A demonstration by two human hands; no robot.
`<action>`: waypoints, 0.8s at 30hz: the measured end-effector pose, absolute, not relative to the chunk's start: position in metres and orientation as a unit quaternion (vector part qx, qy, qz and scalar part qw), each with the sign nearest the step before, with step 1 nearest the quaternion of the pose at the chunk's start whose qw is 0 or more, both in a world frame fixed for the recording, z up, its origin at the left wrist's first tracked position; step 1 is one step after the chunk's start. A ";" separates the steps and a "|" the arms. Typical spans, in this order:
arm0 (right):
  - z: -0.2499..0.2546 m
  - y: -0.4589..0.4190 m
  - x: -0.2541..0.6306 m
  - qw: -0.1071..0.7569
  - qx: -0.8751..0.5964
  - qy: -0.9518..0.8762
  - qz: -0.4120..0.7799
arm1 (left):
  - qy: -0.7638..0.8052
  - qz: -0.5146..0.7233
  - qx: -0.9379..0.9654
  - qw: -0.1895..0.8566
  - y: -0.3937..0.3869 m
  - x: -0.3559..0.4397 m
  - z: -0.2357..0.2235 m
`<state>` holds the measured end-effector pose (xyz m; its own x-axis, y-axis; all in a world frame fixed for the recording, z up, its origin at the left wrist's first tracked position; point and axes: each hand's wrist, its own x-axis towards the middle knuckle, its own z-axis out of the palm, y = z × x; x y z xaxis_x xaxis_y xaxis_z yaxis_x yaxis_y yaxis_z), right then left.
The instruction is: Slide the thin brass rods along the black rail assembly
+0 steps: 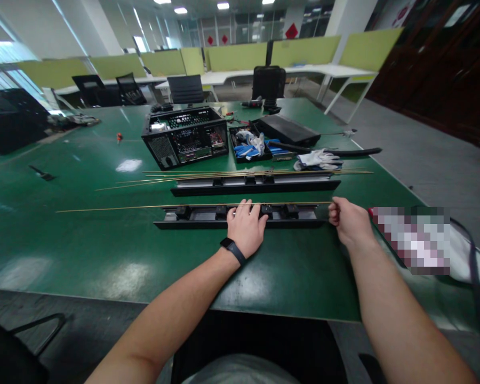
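Note:
My left hand (246, 229), with a dark band on its wrist, lies across the middle of the nearer black metal rail (200, 225). Its fingers bend over the rail's far side, hiding what is under them. Several black blocks (290, 211) sit inside this long channel. A thin brass-coloured rod (116, 208) runs along the rail's far edge and sticks out well past its left end. At the right end, my right hand (350, 218) is closed in a pinch on the rod, just beyond the rail.
Behind lies a second black rail (256, 188) with several loose rods (144, 181). Farther back are an open computer case (186, 138), a box (251, 152) with gloves, a black panel (286, 129) and another glove (319, 159). A brush (43, 173) lies left; a blurred-out packet (412, 240) lies right.

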<state>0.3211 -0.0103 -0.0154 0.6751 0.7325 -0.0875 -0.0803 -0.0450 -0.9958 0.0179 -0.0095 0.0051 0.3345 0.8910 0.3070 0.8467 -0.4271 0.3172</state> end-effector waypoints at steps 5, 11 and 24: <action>-0.017 -0.010 0.346 0.672 -0.671 -0.167 0.266 | 0.532 0.218 0.816 0.055 -0.010 0.017 0.008; -0.014 -0.012 0.359 0.688 -0.686 -0.087 0.222 | 0.531 0.209 0.820 0.050 -0.009 0.017 0.007; -0.017 -0.016 0.309 0.579 -0.643 -0.339 0.369 | 0.523 0.206 0.826 0.040 -0.008 0.017 0.004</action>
<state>0.3095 -0.0158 -0.0166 0.4981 0.8633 -0.0812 0.0091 -0.0989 -0.9951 0.0171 -0.0082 0.0040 0.3680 0.8802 0.2996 0.8475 -0.4501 0.2814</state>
